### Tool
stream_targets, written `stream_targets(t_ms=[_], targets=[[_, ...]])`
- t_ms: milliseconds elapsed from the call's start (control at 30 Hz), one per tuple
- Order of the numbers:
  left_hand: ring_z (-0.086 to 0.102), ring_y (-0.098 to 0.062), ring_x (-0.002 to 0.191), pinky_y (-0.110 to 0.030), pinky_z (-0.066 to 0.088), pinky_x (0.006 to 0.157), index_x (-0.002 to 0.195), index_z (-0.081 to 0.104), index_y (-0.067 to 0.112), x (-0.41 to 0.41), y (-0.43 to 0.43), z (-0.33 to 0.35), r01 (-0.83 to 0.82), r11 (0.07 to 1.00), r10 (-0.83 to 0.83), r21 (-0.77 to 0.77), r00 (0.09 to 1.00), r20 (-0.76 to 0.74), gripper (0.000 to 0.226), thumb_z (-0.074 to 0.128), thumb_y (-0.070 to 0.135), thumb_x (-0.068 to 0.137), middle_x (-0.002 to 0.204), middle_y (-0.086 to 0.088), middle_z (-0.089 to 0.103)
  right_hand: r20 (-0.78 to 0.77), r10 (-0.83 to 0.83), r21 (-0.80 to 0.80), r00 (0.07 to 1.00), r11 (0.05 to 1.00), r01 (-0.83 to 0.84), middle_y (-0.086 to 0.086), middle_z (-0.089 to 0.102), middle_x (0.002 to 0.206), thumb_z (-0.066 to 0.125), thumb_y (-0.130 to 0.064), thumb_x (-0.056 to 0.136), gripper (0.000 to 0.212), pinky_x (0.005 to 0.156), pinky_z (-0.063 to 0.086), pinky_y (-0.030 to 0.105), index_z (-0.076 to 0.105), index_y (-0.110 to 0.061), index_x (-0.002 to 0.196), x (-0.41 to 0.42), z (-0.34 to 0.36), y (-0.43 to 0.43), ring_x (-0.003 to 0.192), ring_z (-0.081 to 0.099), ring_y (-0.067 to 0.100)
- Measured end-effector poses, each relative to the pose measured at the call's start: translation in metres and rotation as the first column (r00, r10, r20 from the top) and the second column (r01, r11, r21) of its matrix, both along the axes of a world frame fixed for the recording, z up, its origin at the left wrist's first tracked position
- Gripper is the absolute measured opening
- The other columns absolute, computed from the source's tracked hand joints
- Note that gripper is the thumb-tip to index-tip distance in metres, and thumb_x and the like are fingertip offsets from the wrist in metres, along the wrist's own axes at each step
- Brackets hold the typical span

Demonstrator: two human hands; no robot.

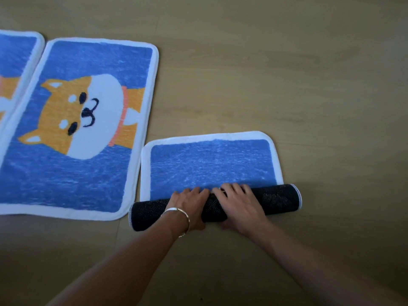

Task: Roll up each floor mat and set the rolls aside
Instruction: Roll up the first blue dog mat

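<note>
A blue floor mat with a white border (210, 161) lies on the floor, its near part wound into a dark, dotted-backed roll (276, 198). My left hand (189, 206) and my right hand (239, 203) sit side by side on the middle of the roll, fingers curled over its top and thumbs under its near side. Left of it a second mat (72, 127) lies flat, blue with an orange and white dog. A third mat of the same kind (13, 62) shows partly at the left edge.
Wooden floor (287, 74) stretches to the right and beyond the mats. The flat dog mat's right edge lies close beside the left end of the roll.
</note>
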State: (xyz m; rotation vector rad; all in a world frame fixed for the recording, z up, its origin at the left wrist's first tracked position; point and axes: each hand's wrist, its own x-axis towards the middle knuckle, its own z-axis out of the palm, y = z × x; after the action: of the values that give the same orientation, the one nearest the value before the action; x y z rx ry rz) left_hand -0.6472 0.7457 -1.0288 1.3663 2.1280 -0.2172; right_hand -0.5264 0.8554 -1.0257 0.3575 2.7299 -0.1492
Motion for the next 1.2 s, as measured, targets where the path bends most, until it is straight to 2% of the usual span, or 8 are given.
stream_targets(t_ms=[133,267,533,667,733,933,1100,1200], targets=[[0.054,-0.024,0.106,-0.041,0.042,0.086,0.130,0.037,0.026,0.001,-0.006,-0.005,0.069,0.989,-0.059,0.133,0.996,-0.074,0.076,0.069,0.048,0.066,0.118,0.001,0.051,-0.100,-0.033,0.079,0.994,0.996,0.041,0.002,0.060,0.089,0.087,-0.024,0.045,0.064,0.071,0.047,0.039,0.060,-0.018,0.103,0.004,-0.007,-0.004,0.080,0.058,0.024],[0.060,-0.026,0.081,-0.042,0.050,0.069,0.119,0.045,0.020,0.005,-0.019,-0.016,0.166,0.943,-0.069,0.288,0.945,-0.320,0.097,0.082,0.054,0.037,0.099,-0.004,0.060,0.184,-0.091,-0.243,0.979,0.960,0.135,0.002,0.051,0.109,0.071,-0.036,0.071,0.052,0.088,0.039,0.039,0.046,-0.018,0.113,-0.021,0.010,0.020,0.106,0.052,0.024],[0.052,-0.025,0.108,-0.040,0.041,0.084,0.121,0.042,0.022,-0.013,0.009,0.009,0.033,0.999,-0.032,0.020,0.999,-0.028,0.061,0.066,0.047,0.071,0.115,-0.001,0.050,-0.076,-0.048,0.102,0.996,0.993,0.056,0.003,0.058,0.101,0.083,-0.032,0.054,0.069,0.077,0.044,0.039,0.054,-0.016,0.115,0.005,0.000,0.008,0.089,0.055,0.025],[0.059,-0.028,0.097,-0.047,0.047,0.082,0.132,0.041,0.020,-0.010,-0.008,-0.001,0.175,0.963,-0.116,0.205,0.956,-0.269,0.100,0.080,0.058,0.048,0.111,-0.005,0.056,0.115,-0.114,-0.227,0.987,0.964,0.138,0.000,0.049,0.103,0.070,-0.038,0.072,0.051,0.083,0.036,0.036,0.044,-0.019,0.112,-0.018,0.013,0.031,0.101,0.050,0.023],[0.056,-0.027,0.098,-0.043,0.045,0.083,0.130,0.038,0.021,-0.007,-0.005,0.004,0.159,0.977,-0.121,0.140,0.960,-0.252,0.084,0.075,0.052,0.061,0.112,-0.004,0.053,0.150,-0.096,-0.270,0.984,0.953,0.135,-0.001,0.048,0.101,0.071,-0.041,0.070,0.056,0.083,0.037,0.035,0.045,-0.018,0.114,-0.022,0.017,0.036,0.101,0.051,0.023],[0.057,-0.023,0.106,-0.036,0.046,0.081,0.115,0.045,0.025,-0.016,0.015,0.016,-0.017,0.998,0.021,-0.052,0.997,0.068,0.060,0.069,0.050,0.067,0.115,0.001,0.056,-0.254,0.017,0.140,0.967,0.990,0.019,0.007,0.062,0.097,0.078,-0.015,0.052,0.065,0.081,0.050,0.042,0.060,-0.011,0.115,0.013,-0.006,0.013,0.083,0.060,0.029],[0.043,-0.022,0.119,-0.038,0.036,0.096,0.143,0.021,0.027,-0.007,0.000,0.014,0.053,0.996,-0.044,0.070,0.992,-0.119,0.095,0.068,0.059,0.066,0.131,0.002,0.039,0.049,-0.030,-0.129,0.998,0.991,0.037,0.001,0.057,0.103,0.073,-0.035,0.068,0.050,0.083,0.041,0.036,0.051,-0.018,0.110,-0.023,0.016,0.033,0.097,0.056,0.024],[0.048,-0.024,0.114,-0.039,0.040,0.092,0.135,0.029,0.026,-0.007,-0.001,0.011,0.030,0.999,-0.026,0.024,0.992,-0.125,0.082,0.065,0.057,0.069,0.126,0.001,0.045,0.118,-0.017,-0.221,0.993,0.974,0.043,0.001,0.055,0.115,0.071,-0.043,0.066,0.063,0.094,0.037,0.035,0.047,-0.017,0.118,-0.028,0.023,0.036,0.109,0.052,0.023]])
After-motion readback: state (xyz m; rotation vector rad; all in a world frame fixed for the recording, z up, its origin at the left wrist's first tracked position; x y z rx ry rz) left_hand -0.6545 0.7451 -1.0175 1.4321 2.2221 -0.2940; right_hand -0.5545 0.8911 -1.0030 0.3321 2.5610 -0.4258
